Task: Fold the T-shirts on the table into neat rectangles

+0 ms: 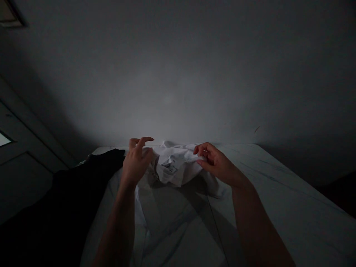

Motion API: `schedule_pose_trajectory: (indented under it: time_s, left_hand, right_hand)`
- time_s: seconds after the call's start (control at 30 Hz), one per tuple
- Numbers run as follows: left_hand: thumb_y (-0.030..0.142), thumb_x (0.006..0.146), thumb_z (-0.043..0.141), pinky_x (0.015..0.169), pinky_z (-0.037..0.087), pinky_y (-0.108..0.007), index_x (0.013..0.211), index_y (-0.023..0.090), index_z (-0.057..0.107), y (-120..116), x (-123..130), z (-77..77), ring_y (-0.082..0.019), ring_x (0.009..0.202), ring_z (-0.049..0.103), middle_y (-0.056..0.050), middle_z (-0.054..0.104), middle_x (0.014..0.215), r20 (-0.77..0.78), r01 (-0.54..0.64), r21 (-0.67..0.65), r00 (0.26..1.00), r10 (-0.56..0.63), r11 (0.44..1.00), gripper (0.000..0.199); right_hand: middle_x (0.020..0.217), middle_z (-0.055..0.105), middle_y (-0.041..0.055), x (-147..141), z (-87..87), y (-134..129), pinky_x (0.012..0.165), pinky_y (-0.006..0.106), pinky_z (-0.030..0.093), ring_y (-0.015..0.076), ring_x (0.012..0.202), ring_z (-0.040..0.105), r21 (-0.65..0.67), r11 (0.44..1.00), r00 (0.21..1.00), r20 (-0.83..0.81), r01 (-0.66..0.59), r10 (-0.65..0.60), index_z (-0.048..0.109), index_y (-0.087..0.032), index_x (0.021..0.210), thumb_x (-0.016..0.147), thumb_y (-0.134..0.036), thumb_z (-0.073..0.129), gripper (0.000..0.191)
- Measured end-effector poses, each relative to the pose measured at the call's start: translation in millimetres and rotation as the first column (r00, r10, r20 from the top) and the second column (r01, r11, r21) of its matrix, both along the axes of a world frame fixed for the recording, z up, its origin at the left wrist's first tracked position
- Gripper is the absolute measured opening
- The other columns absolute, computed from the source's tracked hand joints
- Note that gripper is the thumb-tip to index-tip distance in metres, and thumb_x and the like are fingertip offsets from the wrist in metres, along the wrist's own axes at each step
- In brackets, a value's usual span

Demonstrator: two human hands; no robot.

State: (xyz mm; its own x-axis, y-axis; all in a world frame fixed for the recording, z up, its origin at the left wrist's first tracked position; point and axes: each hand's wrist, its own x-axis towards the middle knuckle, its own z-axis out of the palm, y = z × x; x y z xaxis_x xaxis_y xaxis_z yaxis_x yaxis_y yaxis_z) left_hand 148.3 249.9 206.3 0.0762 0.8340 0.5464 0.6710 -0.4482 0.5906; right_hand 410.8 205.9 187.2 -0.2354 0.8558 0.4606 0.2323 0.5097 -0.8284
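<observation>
A crumpled white cloth garment (175,165) with a small dark print lies bunched at the far edge of a white, grey-veined surface. My left hand (136,161) hangs at its left side, with fingers curled and spread and the thumb near the folds. My right hand (214,163) is at its right side, and the thumb and fingers seem to pinch a fold of the cloth. A flatter stretch of the white cloth (144,211) seems to run toward me beneath my arms, though the dim light blurs its outline.
A dark cloth heap (72,189) lies along the left of the veined surface (280,185). A grey wall (178,74) rises behind the far edge. A door with a small bright pane (4,139) stands at the left.
</observation>
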Motion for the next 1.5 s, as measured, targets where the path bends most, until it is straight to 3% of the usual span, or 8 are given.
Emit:
schedule_pose_trajectory:
  time_s: [0.13,0.27,0.4,0.73,0.97,1.1,1.33,1.5]
  left_hand:
    - [0.037,0.08,0.07,0.083,0.053,-0.034,0.113,0.028,0.067,-9,24,-7.1,-0.019,0.097,0.06,-0.005,0.056,0.109,0.003,0.368,-0.089,0.929,-0.369,0.926,0.034]
    - [0.032,0.077,0.074,0.075,0.051,-0.029,0.089,0.021,0.069,-14,59,-22.5,-0.014,0.081,0.061,-0.004,0.061,0.105,-0.058,0.469,-0.154,0.875,-0.481,0.87,0.017]
    - [0.02,0.078,0.069,0.074,0.049,-0.028,0.084,0.021,0.064,-10,56,-22.3,-0.015,0.078,0.062,0.001,0.067,0.084,-0.099,0.372,-0.058,0.921,-0.376,0.926,0.008]
    - [0.012,0.079,0.061,0.07,0.048,-0.024,0.089,0.024,0.067,-17,36,-5.9,-0.015,0.082,0.066,0.002,0.071,0.089,-0.193,0.158,0.185,0.974,-0.121,0.97,0.017]
    - [0.01,0.078,0.06,0.072,0.049,-0.025,0.09,0.023,0.067,-18,42,-8.8,-0.014,0.081,0.067,0.001,0.071,0.087,-0.156,0.32,0.155,0.942,-0.296,0.935,0.019]
    - [0.012,0.079,0.06,0.072,0.049,-0.026,0.088,0.023,0.067,-17,39,-8.2,-0.014,0.081,0.066,0.001,0.071,0.086,-0.156,0.284,0.173,0.953,-0.259,0.943,0.016]
    - [0.019,0.084,0.063,0.075,0.05,-0.025,0.095,0.024,0.069,-16,32,-0.9,-0.014,0.082,0.065,-0.001,0.069,0.094,-0.201,0.364,0.127,0.92,-0.336,0.922,0.013]
    - [0.034,0.079,0.073,0.08,0.051,-0.029,0.101,0.024,0.069,3,-6,-1.6,-0.017,0.089,0.065,-0.003,0.067,0.101,-0.148,0.352,0.068,0.929,-0.34,0.933,0.024]
  right_hand:
    - [0.096,0.054,0.0025,-12,-3.0,4,0.072,0.026,0.046,0.0148,0.086,0.054,0.109,0.994,0.999,-0.05,0.0,0.006,0.046,-0.024,0.089,0.082,-0.018,0.058,0.016]
    - [0.093,0.054,0.0021,-18,2.1,-2,0.078,0.03,0.047,0.016,0.089,0.054,0.24,0.971,1.0,-0.024,-0.002,0.008,0.047,-0.025,0.089,0.082,-0.013,0.056,0.016]
    - [0.093,0.057,0.0026,-12,11.1,-9,0.075,0.03,0.048,0.0167,0.086,0.056,0.376,0.916,0.977,0.103,0.137,-0.189,0.054,-0.024,0.092,0.085,-0.013,0.056,0.013]
    - [0.085,0.057,0.0028,-7,9.5,-4,0.074,0.033,0.051,0.0187,0.083,0.058,0.6,0.7,0.828,0.108,0.387,-0.551,0.058,-0.025,0.081,0.086,-0.009,0.053,0.017]
    - [0.105,0.057,0.0041,-16,2.8,-2,0.066,0.027,0.051,0.0143,0.08,0.057,0.323,0.926,0.949,0.178,0.194,-0.261,0.058,-0.025,0.108,0.082,-0.009,0.061,0.03]
    - [0.095,0.063,0.0019,-18,4.1,-4,0.063,0.025,0.049,0.0123,0.073,0.058,0.198,0.979,0.958,0.265,0.056,-0.109,0.067,-0.023,0.099,0.087,-0.019,0.065,0.013]
    - [0.077,0.068,0.0015,-14,7.4,-3,0.065,0.027,0.048,0.015,0.07,0.062,0.295,0.944,0.935,0.268,0.149,-0.232,0.073,-0.023,0.087,0.094,-0.036,0.058,0.021]
    - [0.083,0.071,0.0054,20,0.9,6,0.073,0.034,0.052,0.0208,0.077,0.066,0.456,0.786,0.838,0.14,0.418,-0.527,0.074,-0.024,0.088,0.093,-0.039,0.055,0.025]
